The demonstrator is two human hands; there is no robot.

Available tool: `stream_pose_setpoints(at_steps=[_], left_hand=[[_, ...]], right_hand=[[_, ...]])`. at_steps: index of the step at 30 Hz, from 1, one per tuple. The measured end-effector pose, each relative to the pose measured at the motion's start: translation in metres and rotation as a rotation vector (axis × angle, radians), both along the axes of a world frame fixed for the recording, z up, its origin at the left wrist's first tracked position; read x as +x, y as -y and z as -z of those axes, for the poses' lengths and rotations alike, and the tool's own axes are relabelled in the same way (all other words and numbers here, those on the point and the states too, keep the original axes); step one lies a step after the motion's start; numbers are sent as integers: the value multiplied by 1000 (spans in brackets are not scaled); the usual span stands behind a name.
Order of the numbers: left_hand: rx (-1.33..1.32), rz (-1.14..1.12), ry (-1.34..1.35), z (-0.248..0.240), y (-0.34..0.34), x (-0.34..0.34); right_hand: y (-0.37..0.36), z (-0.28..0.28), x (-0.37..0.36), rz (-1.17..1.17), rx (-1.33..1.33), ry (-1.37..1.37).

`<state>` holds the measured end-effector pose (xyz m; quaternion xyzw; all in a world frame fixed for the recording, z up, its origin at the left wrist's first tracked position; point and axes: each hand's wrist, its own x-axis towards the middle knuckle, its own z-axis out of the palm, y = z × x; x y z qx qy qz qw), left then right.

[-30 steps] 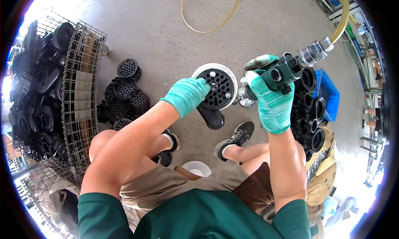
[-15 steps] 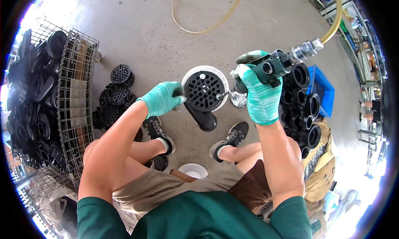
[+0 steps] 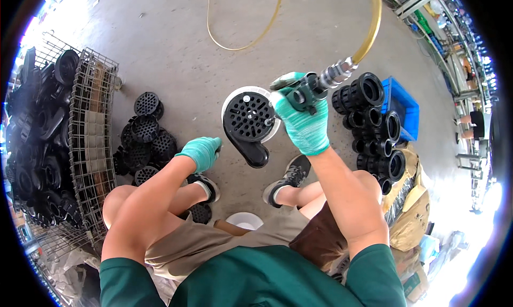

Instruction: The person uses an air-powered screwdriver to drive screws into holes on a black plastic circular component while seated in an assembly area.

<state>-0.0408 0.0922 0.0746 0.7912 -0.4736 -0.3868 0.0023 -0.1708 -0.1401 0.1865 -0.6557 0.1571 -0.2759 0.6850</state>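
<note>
A round black perforated cover [image 3: 247, 115] sits on a black housing with a curved spout [image 3: 255, 156], above a round white base [image 3: 227, 100] on the floor. My gloved right hand [image 3: 305, 126] grips an air screwdriver [image 3: 305, 95], its metal bit angled down at the cover's right edge. Whether the bit touches a screw there is too small to tell. A shiny screw head [image 3: 246, 99] shows near the cover's far rim. My gloved left hand [image 3: 201, 153] is closed, apart from the housing and above my left shoe. Its curled fingers hide whatever may be inside.
Left of me stands a wire cage [image 3: 92, 131] full of black parts, with a pile of perforated covers [image 3: 145, 128] beside it. Black ring fittings [image 3: 370, 89], a blue crate [image 3: 410, 112] and brown sacks [image 3: 414, 200] lie right. A yellow hose [image 3: 372, 29] runs from the screwdriver.
My left hand has drawn back from the housing toward my left knee. The right hand and screwdriver stay at the cover's right edge, while the whole view has shifted slightly.
</note>
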Motion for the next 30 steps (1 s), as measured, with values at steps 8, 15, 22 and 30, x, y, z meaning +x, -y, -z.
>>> stream_pose_setpoints(at_steps=[8, 15, 22, 30], left_hand=[[-730, 34, 262, -23, 40, -2], [-610, 109, 387, -27, 49, -17], [-622, 112, 418, -22, 47, -15], [-596, 30, 348, -15, 49, -16]], right_hand=[[-7, 11, -4, -137, -126, -7], [-7, 9, -4, -81, -98, 78], [-9, 4, -3, -134, -152, 19], [-3, -5, -4, -207, -50, -49]])
